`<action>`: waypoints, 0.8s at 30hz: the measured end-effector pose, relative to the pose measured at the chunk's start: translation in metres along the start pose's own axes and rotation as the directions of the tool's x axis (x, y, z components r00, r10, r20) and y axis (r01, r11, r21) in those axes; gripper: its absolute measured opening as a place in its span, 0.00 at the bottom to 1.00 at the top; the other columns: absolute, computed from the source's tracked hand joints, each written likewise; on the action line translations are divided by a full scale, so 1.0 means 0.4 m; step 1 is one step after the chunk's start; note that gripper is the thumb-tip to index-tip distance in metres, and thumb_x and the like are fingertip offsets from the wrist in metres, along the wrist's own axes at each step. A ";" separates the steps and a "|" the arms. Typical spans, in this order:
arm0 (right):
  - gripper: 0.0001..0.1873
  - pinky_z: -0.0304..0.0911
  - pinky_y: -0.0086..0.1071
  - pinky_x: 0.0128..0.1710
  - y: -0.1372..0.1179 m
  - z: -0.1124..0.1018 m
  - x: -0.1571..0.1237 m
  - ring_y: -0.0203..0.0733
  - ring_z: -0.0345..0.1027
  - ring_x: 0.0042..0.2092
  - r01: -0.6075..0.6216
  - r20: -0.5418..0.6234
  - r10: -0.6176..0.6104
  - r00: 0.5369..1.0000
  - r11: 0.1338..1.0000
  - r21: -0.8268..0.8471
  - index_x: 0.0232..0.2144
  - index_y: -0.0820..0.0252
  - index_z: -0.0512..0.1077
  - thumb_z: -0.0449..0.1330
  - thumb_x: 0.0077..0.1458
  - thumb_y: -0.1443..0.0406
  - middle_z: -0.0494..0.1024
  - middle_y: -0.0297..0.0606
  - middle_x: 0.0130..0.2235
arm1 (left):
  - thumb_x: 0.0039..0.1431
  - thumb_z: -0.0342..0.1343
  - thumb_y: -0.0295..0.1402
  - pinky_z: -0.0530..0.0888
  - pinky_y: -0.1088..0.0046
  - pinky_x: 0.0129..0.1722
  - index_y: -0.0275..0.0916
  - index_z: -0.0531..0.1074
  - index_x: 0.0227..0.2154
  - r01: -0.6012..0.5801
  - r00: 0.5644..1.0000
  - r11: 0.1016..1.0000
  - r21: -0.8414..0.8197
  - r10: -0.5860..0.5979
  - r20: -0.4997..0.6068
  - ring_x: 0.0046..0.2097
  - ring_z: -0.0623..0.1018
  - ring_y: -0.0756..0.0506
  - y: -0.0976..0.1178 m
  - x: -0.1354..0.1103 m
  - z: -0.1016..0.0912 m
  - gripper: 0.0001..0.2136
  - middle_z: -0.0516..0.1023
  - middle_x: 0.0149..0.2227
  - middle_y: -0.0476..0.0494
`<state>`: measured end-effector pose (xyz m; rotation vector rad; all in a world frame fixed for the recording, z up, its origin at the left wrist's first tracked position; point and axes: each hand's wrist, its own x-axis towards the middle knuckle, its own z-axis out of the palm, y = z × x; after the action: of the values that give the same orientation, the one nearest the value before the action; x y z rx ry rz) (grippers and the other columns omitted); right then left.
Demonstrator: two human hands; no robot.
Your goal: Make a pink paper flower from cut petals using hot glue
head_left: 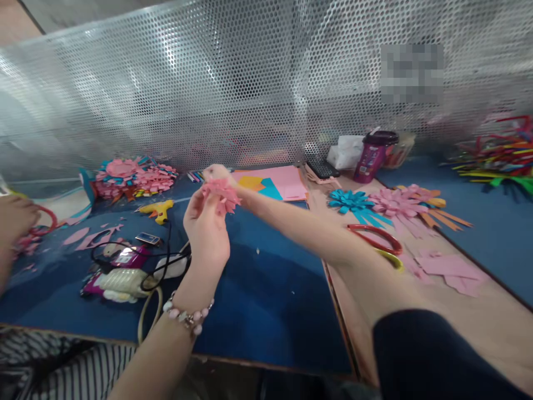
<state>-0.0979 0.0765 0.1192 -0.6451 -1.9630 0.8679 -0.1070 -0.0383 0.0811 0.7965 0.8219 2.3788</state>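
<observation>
Left of the grip sit a flower pile [133,178] and a glue gun [157,210]. At the grip, left hand [206,225] pinches the pink flower [224,197] from below and right hand [217,173] is closed on its far edge, both above the mat [270,289]. Right of the grip lie finished flowers [387,203]; the held one looks only partly built, with petals left to add.

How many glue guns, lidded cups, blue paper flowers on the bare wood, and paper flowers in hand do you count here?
yellow glue gun: 1
purple lidded cup: 1
blue paper flower on the wood: 1
pink paper flower, held by left hand and right hand: 1
Total: 4
</observation>
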 end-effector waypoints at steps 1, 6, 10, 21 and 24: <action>0.20 0.68 0.32 0.44 0.014 -0.019 0.009 0.40 0.72 0.43 -0.044 0.013 0.044 0.999 0.999 -0.010 0.43 0.68 0.72 0.43 0.69 0.62 0.75 0.36 0.42 | 0.43 0.66 0.27 0.72 0.75 0.36 0.39 0.72 0.27 0.022 1.000 1.000 0.009 -0.022 0.003 0.33 0.76 0.52 -0.004 -0.009 0.004 0.08 0.77 0.30 0.51; 0.12 0.64 0.27 0.32 0.030 -0.223 -0.134 0.32 0.65 0.30 0.161 -0.215 -0.164 0.963 0.986 -0.032 0.36 0.60 0.65 0.44 0.67 0.66 0.69 0.31 0.28 | 0.44 0.66 0.29 0.70 0.77 0.31 0.37 0.71 0.27 0.197 0.977 0.975 0.099 -0.204 0.057 0.29 0.74 0.53 -0.042 -0.064 0.013 0.09 0.76 0.28 0.50; 0.04 0.63 0.31 0.36 0.017 -0.337 -0.362 0.37 0.66 0.35 0.417 0.060 -0.416 0.907 0.871 -0.260 0.32 0.59 0.67 0.57 0.60 0.66 0.71 0.35 0.31 | 0.45 0.67 0.30 0.71 0.75 0.34 0.35 0.71 0.29 0.441 0.880 0.884 0.155 -0.460 0.118 0.31 0.74 0.52 -0.086 -0.147 0.018 0.11 0.76 0.30 0.48; 0.04 0.65 0.31 0.33 0.124 -0.404 -0.565 0.36 0.67 0.33 0.097 0.009 -0.099 0.995 0.957 -0.272 0.32 0.59 0.69 0.59 0.59 0.65 0.73 0.37 0.35 | 0.45 0.67 0.33 0.70 0.73 0.35 0.34 0.73 0.31 0.566 0.752 0.771 0.291 -0.628 0.202 0.32 0.72 0.52 -0.147 -0.272 0.073 0.11 0.74 0.32 0.47; 0.03 0.67 0.33 0.36 0.136 -0.412 -0.577 0.38 0.69 0.35 0.037 0.019 -0.034 0.999 0.980 -0.194 0.33 0.58 0.70 0.58 0.59 0.64 0.75 0.38 0.37 | 0.47 0.67 0.33 0.70 0.74 0.37 0.34 0.74 0.32 0.615 0.710 0.733 0.290 -0.675 0.200 0.35 0.73 0.51 -0.157 -0.269 0.075 0.11 0.75 0.35 0.45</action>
<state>0.1630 -0.0005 0.0225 -0.7141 -2.0838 0.6660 0.0047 -0.0487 0.0194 0.7501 1.0223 1.5183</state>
